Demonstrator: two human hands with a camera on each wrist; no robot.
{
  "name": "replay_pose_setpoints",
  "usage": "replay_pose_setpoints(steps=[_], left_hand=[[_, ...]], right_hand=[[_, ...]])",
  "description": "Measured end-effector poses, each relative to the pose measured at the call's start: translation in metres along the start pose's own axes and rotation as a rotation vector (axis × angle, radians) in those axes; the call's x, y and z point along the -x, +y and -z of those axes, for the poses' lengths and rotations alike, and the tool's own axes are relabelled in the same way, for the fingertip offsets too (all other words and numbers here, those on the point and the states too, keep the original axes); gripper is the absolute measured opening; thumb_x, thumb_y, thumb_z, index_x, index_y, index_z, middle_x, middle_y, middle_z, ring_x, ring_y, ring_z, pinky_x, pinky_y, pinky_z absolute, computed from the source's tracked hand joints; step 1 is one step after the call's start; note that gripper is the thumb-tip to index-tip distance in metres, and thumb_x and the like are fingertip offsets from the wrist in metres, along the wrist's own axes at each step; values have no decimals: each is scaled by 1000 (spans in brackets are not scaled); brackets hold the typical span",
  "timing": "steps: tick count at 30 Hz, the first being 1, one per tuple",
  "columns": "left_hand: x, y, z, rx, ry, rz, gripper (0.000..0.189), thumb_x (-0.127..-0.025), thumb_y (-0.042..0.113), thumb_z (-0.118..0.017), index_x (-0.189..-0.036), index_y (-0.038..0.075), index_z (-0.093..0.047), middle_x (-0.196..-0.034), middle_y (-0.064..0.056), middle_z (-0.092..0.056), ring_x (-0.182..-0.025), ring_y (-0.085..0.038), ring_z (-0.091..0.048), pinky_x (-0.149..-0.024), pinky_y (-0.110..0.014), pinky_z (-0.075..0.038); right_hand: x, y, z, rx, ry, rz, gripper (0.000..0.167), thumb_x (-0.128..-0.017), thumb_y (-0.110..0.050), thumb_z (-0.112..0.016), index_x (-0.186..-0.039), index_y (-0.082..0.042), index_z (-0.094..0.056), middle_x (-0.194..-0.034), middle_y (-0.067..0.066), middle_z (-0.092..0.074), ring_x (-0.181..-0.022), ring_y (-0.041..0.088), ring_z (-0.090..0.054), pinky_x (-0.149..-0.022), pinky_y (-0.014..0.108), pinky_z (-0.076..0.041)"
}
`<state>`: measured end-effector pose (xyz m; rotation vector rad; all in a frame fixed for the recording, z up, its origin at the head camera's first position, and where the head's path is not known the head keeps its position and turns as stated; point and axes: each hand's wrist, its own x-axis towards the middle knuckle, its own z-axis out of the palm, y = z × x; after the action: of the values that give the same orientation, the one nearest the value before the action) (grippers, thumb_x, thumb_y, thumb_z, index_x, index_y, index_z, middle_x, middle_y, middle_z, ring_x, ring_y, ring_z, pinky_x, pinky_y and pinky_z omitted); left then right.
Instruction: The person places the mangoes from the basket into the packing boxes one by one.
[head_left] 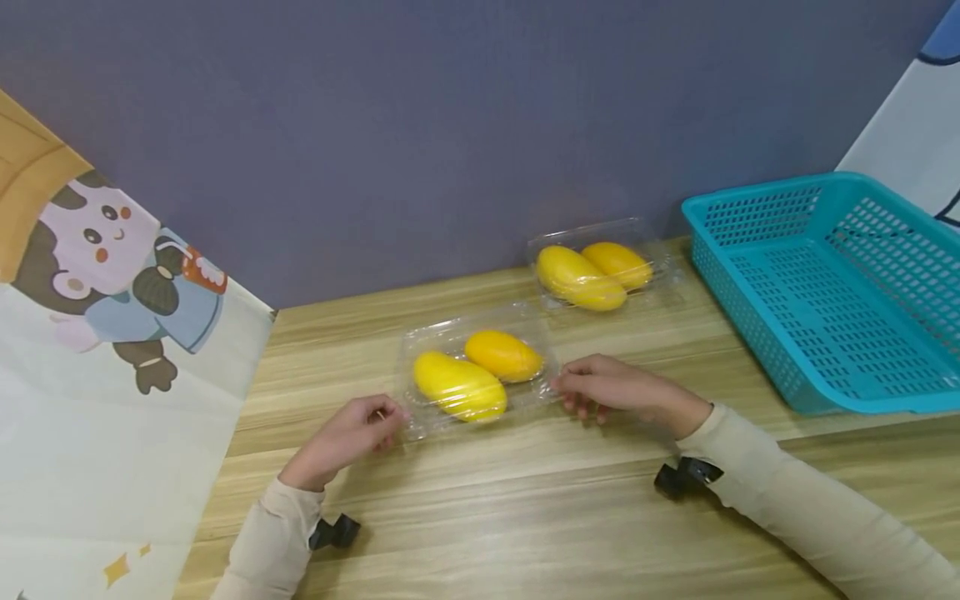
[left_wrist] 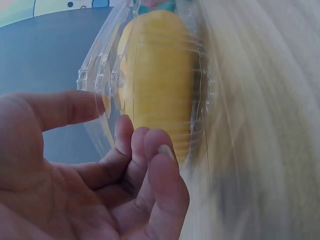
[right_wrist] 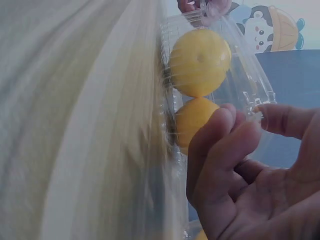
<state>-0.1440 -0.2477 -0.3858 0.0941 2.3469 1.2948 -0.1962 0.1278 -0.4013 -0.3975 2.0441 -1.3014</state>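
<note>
A clear plastic clamshell box (head_left: 442, 331) holds two yellow mangoes, a paler mango (head_left: 459, 386) at front left and a deeper yellow mango (head_left: 503, 356) behind it. My left hand (head_left: 351, 435) pinches the box's front left corner, thumb against the clear edge in the left wrist view and fingers curled. At the right corner, my right hand (head_left: 611, 385) pinches the rim between thumb and fingers. The right wrist view shows the fingertips (right_wrist: 245, 135) on the plastic edge, the rounded mango ends (right_wrist: 200, 62) inside the box.
Behind to the right, a second clear box (head_left: 551, 237) with two mangoes stands near the dark wall (head_left: 375, 150). A turquoise plastic basket (head_left: 757, 333) sits at the right on the wood-grain table (head_left: 525, 517). A panel with a cartoon animal (head_left: 105, 242) borders the left side.
</note>
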Motion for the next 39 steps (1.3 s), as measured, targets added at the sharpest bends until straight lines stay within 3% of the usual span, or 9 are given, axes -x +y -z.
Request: replay_pose_setpoints(steps=[5,8,11,16,26,39], left_hand=[[2,-7,-2,92,-104,-6,34,-102,26,-52,-112,-6,-58,-83,-7,-58,-72,-17,-57,-66,-31,-56],[1,-11,-5,178,-181,-11,31,-103,26,-50,-106,-4,-57,-83,-5,-59,-71,-15,-59,-66,-31,-57],[-3,-13,-9,252,-217,-3,29,-102,27,-51,-96,0,-58,-80,-3,-60,-69,-14,-59,-64,-28,-55],[-4,-12,-11,307,-212,18,25,-101,26,-51,-94,4,-60,-80,-1,-61,-68,-11,-59,-62,-25,-53],[-4,-12,-13,339,-220,14,24,-100,21,-52,-95,0,-63,-78,1,-66,-65,-8,-60,-62,-23,-53],[-6,-14,-13,321,-216,-6,20,-99,20,-53,-92,3,-64,-78,4,-65,-67,-7,-59,-65,-23,-52]], right_hand=[[-2,1,-5,-66,-16,-24,31,-101,-29,-50,-93,-1,-59,-80,5,-61,-64,14,-56,-52,21,-46],[-2,0,-6,-75,-12,-31,31,-100,-29,-49,-91,-1,-59,-77,3,-61,-63,13,-55,-51,20,-45],[-2,0,-6,-90,-14,-36,29,-99,-27,-49,-88,-2,-59,-76,2,-60,-62,11,-54,-51,20,-45],[-1,-1,-6,-117,-25,-37,25,-97,-24,-48,-86,-3,-58,-76,2,-59,-63,11,-54,-51,19,-44],[-1,-1,-6,-114,-43,-23,22,-97,-20,-47,-84,-5,-56,-76,3,-58,-64,12,-52,-52,19,-43],[-3,1,-5,-107,-47,-23,23,-97,-21,-47,-84,-5,-56,-76,2,-59,-63,12,-54,-53,20,-44]])
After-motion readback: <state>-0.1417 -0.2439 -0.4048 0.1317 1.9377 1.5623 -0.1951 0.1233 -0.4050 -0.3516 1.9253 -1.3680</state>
